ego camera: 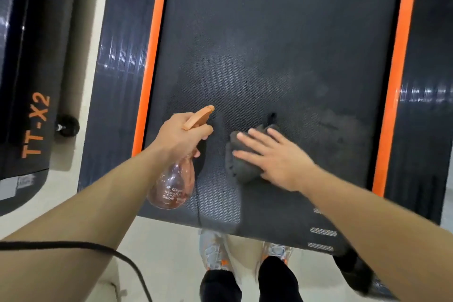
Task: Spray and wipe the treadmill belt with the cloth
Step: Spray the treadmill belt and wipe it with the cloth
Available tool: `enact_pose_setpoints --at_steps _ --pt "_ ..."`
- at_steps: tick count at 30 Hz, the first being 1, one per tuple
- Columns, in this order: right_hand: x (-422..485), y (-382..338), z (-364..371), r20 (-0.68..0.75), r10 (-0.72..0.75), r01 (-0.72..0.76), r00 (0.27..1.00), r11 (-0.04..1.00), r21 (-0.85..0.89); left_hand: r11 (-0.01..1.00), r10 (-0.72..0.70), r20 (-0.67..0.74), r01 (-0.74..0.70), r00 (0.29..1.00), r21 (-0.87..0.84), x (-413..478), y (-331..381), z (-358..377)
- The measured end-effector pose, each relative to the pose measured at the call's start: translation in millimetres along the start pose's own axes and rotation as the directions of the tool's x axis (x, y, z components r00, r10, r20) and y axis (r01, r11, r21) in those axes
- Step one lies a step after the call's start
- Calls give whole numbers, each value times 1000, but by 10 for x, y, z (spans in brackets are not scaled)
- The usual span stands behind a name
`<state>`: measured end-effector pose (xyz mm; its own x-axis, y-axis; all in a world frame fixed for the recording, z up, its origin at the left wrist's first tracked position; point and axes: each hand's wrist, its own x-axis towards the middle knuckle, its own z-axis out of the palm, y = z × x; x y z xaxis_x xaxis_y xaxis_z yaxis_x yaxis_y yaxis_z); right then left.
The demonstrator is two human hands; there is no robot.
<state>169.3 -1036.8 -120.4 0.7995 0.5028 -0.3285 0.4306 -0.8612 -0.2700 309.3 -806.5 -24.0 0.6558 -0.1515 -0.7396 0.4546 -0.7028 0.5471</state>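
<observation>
On the textured belt (282,44), flat right hand (277,157) presses crumpled grey cloth (241,169); left hand (182,135) grips translucent rounded bottle (172,185).

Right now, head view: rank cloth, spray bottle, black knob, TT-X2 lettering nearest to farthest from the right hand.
1. cloth, under the right hand.
2. spray bottle, to its left.
3. black knob, past the left rail.
4. TT-X2 lettering, far left.

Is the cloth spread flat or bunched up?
Bunched up: the cloth lies in folds under the right hand on the belt.
</observation>
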Motion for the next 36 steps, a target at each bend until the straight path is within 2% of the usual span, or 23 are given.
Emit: enact_pose_setpoints --at_steps 2,3,5,7,8,9,10,12,13,15,16,18,20,22,23,24,26,28,30,31,33,35,36 --pt "162 468 -149 -55 217 -218 975 976 -14 1000 -6 13 6 1000 6 -2 -24 -7" --pt "295 693 -253 -84 396 -393 915 918 45 1000 -8 19 8 1000 0 19 -56 -2" --pt "659 961 -389 -117 683 -657 720 727 202 999 -7 18 7 1000 -38 80 -125 9" --pt "978 792 -398 -164 819 -763 550 572 301 997 0 3 0 1000 -74 136 -190 -5" --pt "1054 596 -342 -207 822 -765 531 570 299 996 -2 -13 1 1000 -84 149 -222 -23" --pt "1065 362 -269 -256 779 -731 572 626 272 997 -8 -33 6 999 -81 150 -244 -44" --pt "1007 97 -181 -293 687 -652 665 726 219 997 -19 -46 16 999 -72 122 -258 -66" --pt "734 -450 66 -252 337 -325 907 941 90 995 -48 -47 43 998 -94 33 -276 -123" --pt "590 -641 150 -188 141 -134 972 990 47 992 -54 -34 49 998 -119 -1 -269 -160" --pt "480 -580 147 -74 -103 104 992 995 10 990 -45 -6 44 999 -136 -60 -252 -227" --pt "577 -404 78 -68 -105 104 992 994 -17 990 -41 -2 40 999 -134 -73 -242 -260" --pt "971 42 -130 -180 127 -130 975 992 -6 992 -21 15 23 1000 -127 -36 -251 -300" --pt "1470 491 -483 -239 465 -448 852 885 125 995 12 16 -10 1000 -102 48 -298 -337" --pt "1842 558 -661 -240 636 -589 733 771 242 997 41 -16 -42 999 -61 126 -376 -368" --pt "1919 425 -612 -276 644 -596 713 765 245 998 43 -37 -45 998 -46 158 -412 -375" --pt "1880 187 -499 -316 609 -576 727 792 201 999 39 -53 -41 998 -29 175 -442 -376" --pt "1547 -535 -129 -335 408 -392 850 913 116 999 42 -73 -43 996 -16 137 -488 -394" --pt "1063 -1218 227 -202 113 -102 973 993 62 998 57 -72 -56 996 19 47 -504 -436" --pt "844 -1317 323 -71 -154 153 986 988 -12 999 34 -43 -32 999 33 -44 -487 -471" --pt "885 -1157 250 -29 -212 211 977 977 -31 1000 15 -17 -15 1000 5 -84 -473 -472" --pt "1153 -726 30 -96 -120 115 988 992 -53 1000 10 21 -9 1000 -14 -137 -476 -466" --pt "1466 -193 -291 -224 229 -224 947 973 51 1000 24 45 -25 999 8 -133 -495 -436" --pt "1566 43 -431 -230 413 -396 881 911 117 999 30 42 -31 999 17 -124 -518 -424"
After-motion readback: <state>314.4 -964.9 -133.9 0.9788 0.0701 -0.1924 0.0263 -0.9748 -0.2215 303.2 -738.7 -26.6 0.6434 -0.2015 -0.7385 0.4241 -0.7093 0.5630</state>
